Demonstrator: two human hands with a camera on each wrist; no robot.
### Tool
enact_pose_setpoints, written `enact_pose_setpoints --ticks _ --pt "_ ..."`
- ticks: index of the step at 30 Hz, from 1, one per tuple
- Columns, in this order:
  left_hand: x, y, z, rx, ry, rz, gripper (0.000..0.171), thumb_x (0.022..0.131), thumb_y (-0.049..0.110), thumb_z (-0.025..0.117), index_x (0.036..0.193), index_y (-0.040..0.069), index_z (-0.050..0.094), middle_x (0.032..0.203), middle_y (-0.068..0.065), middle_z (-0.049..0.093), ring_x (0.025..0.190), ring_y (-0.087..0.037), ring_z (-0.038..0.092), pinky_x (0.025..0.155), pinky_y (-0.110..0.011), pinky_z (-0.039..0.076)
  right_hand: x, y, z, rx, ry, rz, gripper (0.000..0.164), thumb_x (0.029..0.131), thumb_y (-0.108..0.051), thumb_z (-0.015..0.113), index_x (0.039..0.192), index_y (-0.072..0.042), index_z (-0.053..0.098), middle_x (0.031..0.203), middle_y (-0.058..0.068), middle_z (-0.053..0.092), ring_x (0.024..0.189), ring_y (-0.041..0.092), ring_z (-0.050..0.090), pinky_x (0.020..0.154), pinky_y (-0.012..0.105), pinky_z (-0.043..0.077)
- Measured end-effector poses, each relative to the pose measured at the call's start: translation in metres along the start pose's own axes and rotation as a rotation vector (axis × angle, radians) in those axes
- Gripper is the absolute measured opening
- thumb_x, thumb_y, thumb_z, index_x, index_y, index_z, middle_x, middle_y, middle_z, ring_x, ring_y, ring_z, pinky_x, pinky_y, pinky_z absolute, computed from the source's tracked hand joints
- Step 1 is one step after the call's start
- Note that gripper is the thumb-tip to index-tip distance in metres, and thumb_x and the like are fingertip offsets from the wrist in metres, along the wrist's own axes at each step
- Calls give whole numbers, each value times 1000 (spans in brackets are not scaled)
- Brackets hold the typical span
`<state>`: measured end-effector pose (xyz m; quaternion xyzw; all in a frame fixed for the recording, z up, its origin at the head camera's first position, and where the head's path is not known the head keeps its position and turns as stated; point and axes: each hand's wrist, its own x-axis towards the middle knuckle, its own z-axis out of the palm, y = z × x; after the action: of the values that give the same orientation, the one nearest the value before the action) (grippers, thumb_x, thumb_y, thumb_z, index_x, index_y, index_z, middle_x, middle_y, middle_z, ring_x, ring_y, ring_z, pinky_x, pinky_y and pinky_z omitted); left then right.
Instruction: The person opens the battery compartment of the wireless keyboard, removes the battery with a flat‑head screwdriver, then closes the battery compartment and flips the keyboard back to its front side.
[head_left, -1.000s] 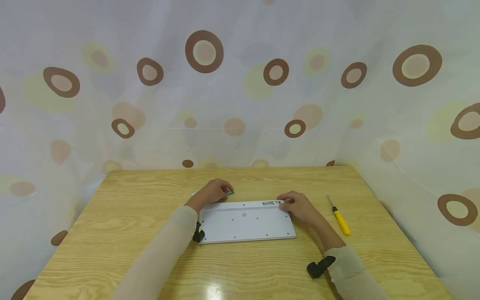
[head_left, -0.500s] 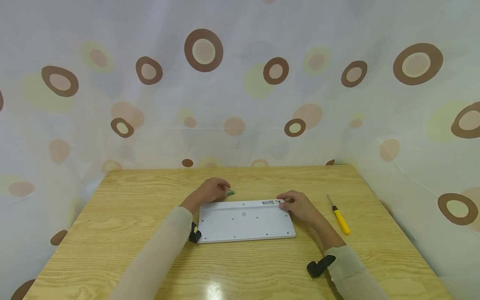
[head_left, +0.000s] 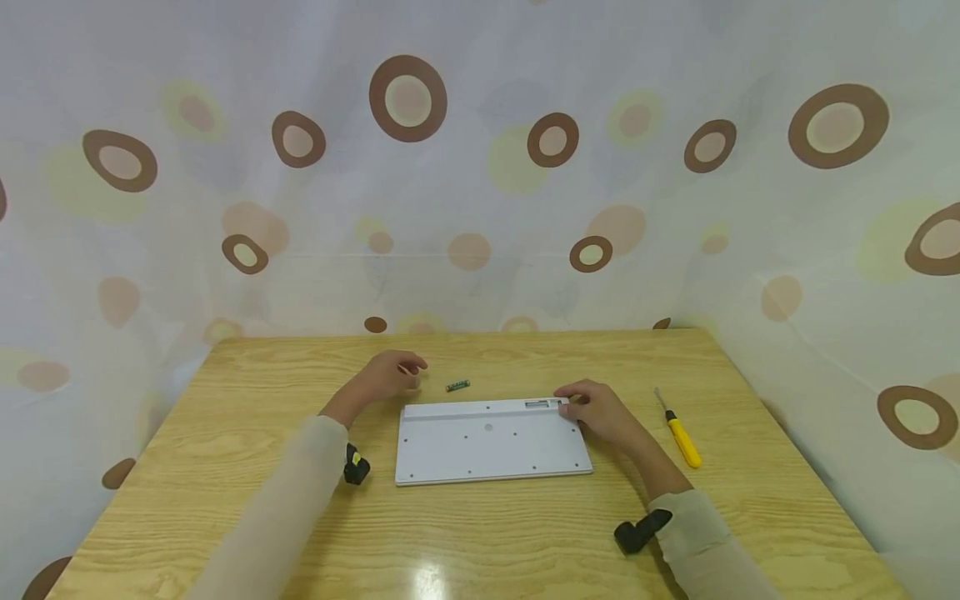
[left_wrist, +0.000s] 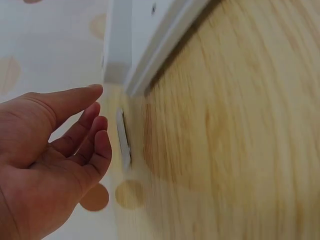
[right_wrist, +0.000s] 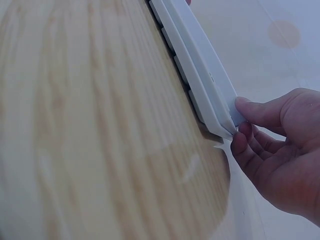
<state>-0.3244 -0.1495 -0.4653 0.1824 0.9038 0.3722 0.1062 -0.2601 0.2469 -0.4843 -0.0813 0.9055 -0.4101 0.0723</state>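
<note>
A white keyboard [head_left: 465,458] lies face down on the wooden table, screw heads dotting its back. Near its far right corner a battery slot [head_left: 536,404] is uncovered. My right hand [head_left: 600,414] pinches that corner; the right wrist view shows the thumb on the back and fingers curled at the edge. Behind the keyboard lies a green battery [head_left: 457,386]. My left hand [head_left: 384,375] is off to the battery's left, fingers loosely bent and holding nothing. Close by its fingertips, in the left wrist view, is a small pale flat strip [left_wrist: 123,140], hidden in the head view.
To the right of the keyboard lies a screwdriver [head_left: 684,442] with a yellow handle, its shaft pointing away. A patterned curtain [head_left: 480,292] stands along the table's back and sides. Black wrist cameras sit on both sleeves.
My left hand has let go of the battery and moved left, leaving it lying on the table. The right hand and the keyboard stay where they were.
</note>
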Motion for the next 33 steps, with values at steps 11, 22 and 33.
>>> enact_pose_setpoints --ticks 11,22,33 --pt "-13 -16 -17 43 34 -26 30 93 4 65 122 -4 67 119 -22 64 114 -38 61 94 -48 50 3 -3 0 3 -7 -7 29 98 -15 65 126 -9 69 126 13 63 101 24 59 85 35 49" --pt "-11 -21 -13 30 14 -52 27 96 3 63 123 -2 68 120 -18 67 111 -31 62 97 -47 49 1 -2 -1 2 -2 4 30 99 -16 65 127 -7 68 132 16 61 106 25 60 89 39 50" --pt "-8 -21 -12 62 5 -75 28 94 2 65 121 -2 69 118 -17 67 104 -27 62 94 -45 50 1 4 1 27 -15 11 31 98 -19 66 128 -9 68 130 14 62 100 21 59 87 36 49"
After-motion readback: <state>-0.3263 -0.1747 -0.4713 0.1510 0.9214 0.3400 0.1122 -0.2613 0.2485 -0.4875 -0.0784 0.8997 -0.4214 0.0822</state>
